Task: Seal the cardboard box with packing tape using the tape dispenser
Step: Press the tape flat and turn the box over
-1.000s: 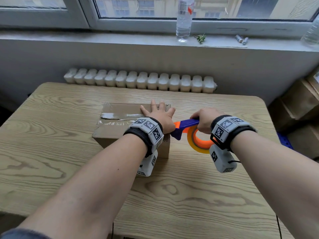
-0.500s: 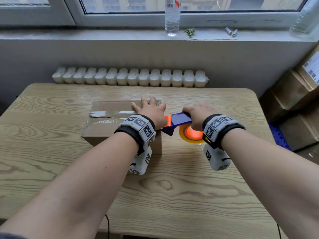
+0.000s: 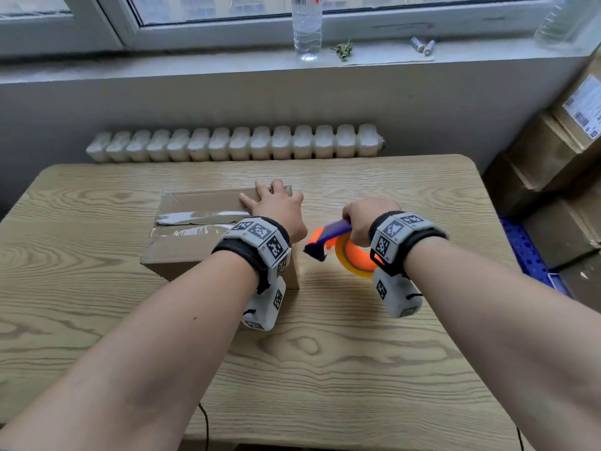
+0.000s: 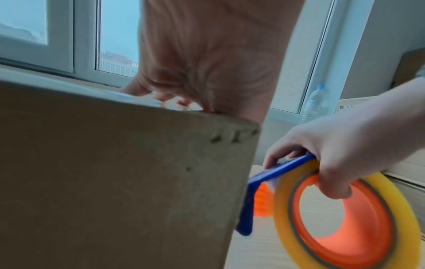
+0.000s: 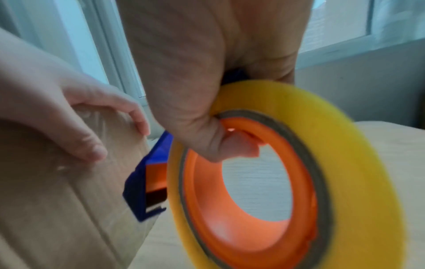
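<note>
A brown cardboard box [image 3: 192, 245] lies on the wooden table [image 3: 325, 359], with clear tape [image 3: 195, 219] along its top seam. My left hand [image 3: 276, 205] rests flat on the right end of the box top, fingers spread. Just right of the box, my right hand [image 3: 361, 218] grips the tape dispenser [image 3: 335, 244], which has a blue frame, an orange hub and a yellow roll. Its blue nose tilts down beside the box's right side face. In the right wrist view the thumb hooks through the orange hub [image 5: 230, 209], and the blue nose [image 5: 142, 191] sits against the box [image 5: 57, 209].
A white radiator [image 3: 234, 144] runs behind the table's far edge. A water bottle [image 3: 307, 26] stands on the windowsill. Stacked cardboard boxes [image 3: 559, 164] and a blue crate [image 3: 527, 252] crowd the right side. Bare tabletop lies in front of the box.
My right hand has drawn the dispenser off the box's top edge and tipped its blue nose downward along the right side. The left hand stays pressed on the box top.
</note>
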